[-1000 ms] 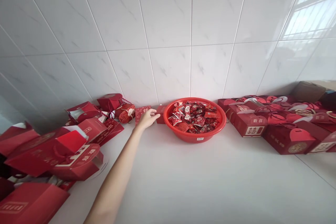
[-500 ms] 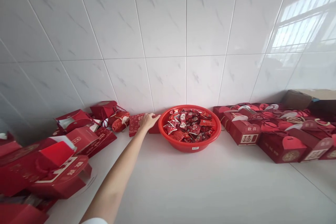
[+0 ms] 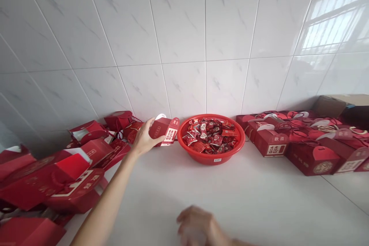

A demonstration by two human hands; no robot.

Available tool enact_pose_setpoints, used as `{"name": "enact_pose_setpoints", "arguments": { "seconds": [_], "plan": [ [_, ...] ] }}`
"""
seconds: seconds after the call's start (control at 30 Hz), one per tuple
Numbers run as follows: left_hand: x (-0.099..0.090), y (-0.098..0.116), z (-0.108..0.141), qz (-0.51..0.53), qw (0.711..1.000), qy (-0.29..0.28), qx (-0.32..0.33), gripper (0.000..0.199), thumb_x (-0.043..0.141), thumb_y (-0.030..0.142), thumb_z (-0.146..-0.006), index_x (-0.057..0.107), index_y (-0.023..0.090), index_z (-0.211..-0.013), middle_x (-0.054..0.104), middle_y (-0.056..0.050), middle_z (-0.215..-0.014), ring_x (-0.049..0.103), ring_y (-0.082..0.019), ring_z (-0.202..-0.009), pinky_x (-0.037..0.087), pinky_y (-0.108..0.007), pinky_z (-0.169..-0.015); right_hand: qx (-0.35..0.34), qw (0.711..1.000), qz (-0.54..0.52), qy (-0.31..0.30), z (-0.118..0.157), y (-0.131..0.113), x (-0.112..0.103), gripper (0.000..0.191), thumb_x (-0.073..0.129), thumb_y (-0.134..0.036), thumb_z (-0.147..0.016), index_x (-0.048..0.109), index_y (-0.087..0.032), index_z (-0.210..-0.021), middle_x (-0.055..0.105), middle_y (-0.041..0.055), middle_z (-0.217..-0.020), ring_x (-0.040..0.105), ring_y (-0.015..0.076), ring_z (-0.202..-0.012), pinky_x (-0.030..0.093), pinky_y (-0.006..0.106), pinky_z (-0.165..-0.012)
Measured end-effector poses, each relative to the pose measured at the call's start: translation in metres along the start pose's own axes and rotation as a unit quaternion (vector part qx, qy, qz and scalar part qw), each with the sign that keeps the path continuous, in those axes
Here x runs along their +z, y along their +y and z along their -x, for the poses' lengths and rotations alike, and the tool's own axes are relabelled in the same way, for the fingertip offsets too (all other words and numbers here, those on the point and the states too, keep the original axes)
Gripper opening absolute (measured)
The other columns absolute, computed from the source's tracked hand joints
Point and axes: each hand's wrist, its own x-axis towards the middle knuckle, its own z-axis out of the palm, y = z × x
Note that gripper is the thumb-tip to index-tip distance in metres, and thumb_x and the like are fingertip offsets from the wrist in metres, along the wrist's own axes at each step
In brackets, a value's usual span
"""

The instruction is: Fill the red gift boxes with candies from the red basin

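Note:
My left hand (image 3: 143,137) is closed around a red gift box (image 3: 163,130) with a white square of gold-red characters on its front. Its top flaps stand up, and it is held tilted just left of the red plastic basket (image 3: 215,157). Wrapped candies (image 3: 211,134) fill that basket. Low in the picture, my right hand (image 3: 197,221) is over the near counter. Motion smears its fingers, so what they do or hold is hidden.
Open red boxes (image 3: 43,177) lie heaped on the left. Rows of upright red boxes (image 3: 271,142) stand on the right, with a brown carton (image 3: 331,107) behind them. A tiled wall (image 3: 184,46) rises behind the white counter (image 3: 253,200).
My left hand has picked up a red box from beside the basket and drawn it slightly left and nearer. My right hand has come into view at the bottom.

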Motion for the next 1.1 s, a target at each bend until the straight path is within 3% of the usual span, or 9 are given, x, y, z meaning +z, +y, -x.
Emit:
{"name": "enact_pose_setpoints", "arguments": {
  "seconds": [0.1,0.17,0.3,0.43,0.63,0.73,0.83,0.97,1.1],
  "plan": [
    [-0.012,0.013,0.024,0.073,0.988,0.027,0.133,0.091,0.075,0.048,-0.069,0.036,0.023,-0.148,0.051,-0.016,-0.145,0.054,-0.036,-0.131,0.053,-0.050,-0.100,0.093,0.980,-0.049,0.171,-0.023,0.002,-0.037,0.031,0.047,-0.049,-0.100,0.061,-0.021,-0.097,0.066,0.0060,-0.090,0.063,0.0188,-0.085,0.054,0.035,-0.081],
    [-0.011,0.026,0.042,0.113,0.972,0.022,0.205,0.092,0.075,0.043,-0.072,0.031,0.025,-0.151,0.049,-0.017,-0.145,0.052,-0.037,-0.132,0.055,-0.049,-0.097,0.096,0.958,-0.093,0.254,-0.036,-0.005,-0.065,0.031,0.051,-0.053,-0.097,0.058,-0.022,-0.096,0.063,0.0036,-0.090,0.062,0.0168,-0.080,0.053,0.033,-0.078],
    [0.010,0.052,0.077,0.170,0.930,-0.009,0.327,0.102,0.077,0.035,-0.071,0.020,0.029,-0.156,0.045,-0.018,-0.143,0.052,-0.038,-0.130,0.055,-0.053,-0.096,0.093,0.941,-0.081,0.316,-0.045,-0.026,-0.116,0.036,0.060,-0.056,-0.091,0.054,-0.024,-0.105,0.063,0.0064,-0.106,0.062,0.0187,-0.086,0.053,0.034,-0.076],
    [0.034,0.070,0.098,0.208,0.905,-0.009,0.371,0.107,0.079,0.028,-0.067,0.020,0.034,-0.156,0.046,-0.014,-0.132,0.053,-0.037,-0.123,0.056,-0.056,-0.092,0.162,0.965,0.008,0.205,-0.037,-0.052,-0.149,0.045,0.065,-0.059,-0.087,0.056,-0.024,-0.114,0.063,0.0094,-0.120,0.064,0.0225,-0.095,0.053,0.035,-0.077],
    [0.054,0.076,0.117,0.247,0.882,-0.010,0.400,0.116,0.082,0.023,-0.062,0.015,0.035,-0.157,0.041,-0.016,-0.133,0.049,-0.037,-0.124,0.055,-0.054,-0.092,0.213,0.973,0.067,0.058,-0.025,-0.082,-0.170,0.033,0.064,-0.052,-0.088,0.056,-0.022,-0.098,0.067,0.0045,-0.103,0.065,0.0179,-0.084,0.051,0.029,-0.068],
    [0.060,0.077,0.124,0.240,0.873,-0.016,0.424,0.116,0.082,0.024,-0.063,0.014,0.032,-0.158,0.041,-0.017,-0.131,0.049,-0.036,-0.123,0.054,-0.050,-0.092,0.230,0.965,0.123,0.038,-0.021,-0.084,-0.170,0.025,0.066,-0.042,-0.085,0.054,-0.021,-0.091,0.067,0.0020,-0.093,0.063,0.0155,-0.076,0.049,0.028,-0.065],
    [0.063,0.080,0.128,0.239,0.865,-0.042,0.438,0.112,0.081,0.024,-0.066,0.017,0.035,-0.157,0.041,-0.016,-0.133,0.051,-0.036,-0.122,0.053,-0.052,-0.094,0.254,0.942,0.214,0.039,-0.019,-0.086,-0.163,0.016,0.063,-0.029,-0.081,0.050,-0.022,-0.076,0.063,-0.0013,-0.074,0.055,0.0127,-0.062,0.039,0.025,-0.055],
    [0.059,0.088,0.133,0.276,0.864,-0.100,0.410,0.106,0.078,0.031,-0.068,0.019,0.041,-0.155,0.028,-0.016,-0.150,0.049,-0.039,-0.130,0.047,-0.060,-0.103,0.283,0.905,0.316,0.036,-0.017,-0.095,-0.153,0.025,0.049,-0.020,-0.084,0.038,-0.021,-0.061,0.047,-0.0039,-0.053,0.033,0.0099,-0.048,0.023,0.027,-0.048],
    [0.045,0.102,0.137,0.301,0.863,-0.097,0.395,0.083,0.069,0.038,-0.080,0.028,0.042,-0.152,0.022,-0.012,-0.158,0.047,-0.039,-0.133,0.043,-0.061,-0.106,0.278,0.889,0.362,0.013,-0.015,-0.100,-0.149,0.031,0.049,-0.020,-0.085,0.031,-0.021,-0.061,0.039,-0.0051,-0.051,0.023,0.0096,-0.046,0.018,0.030,-0.050]
  ]
}}
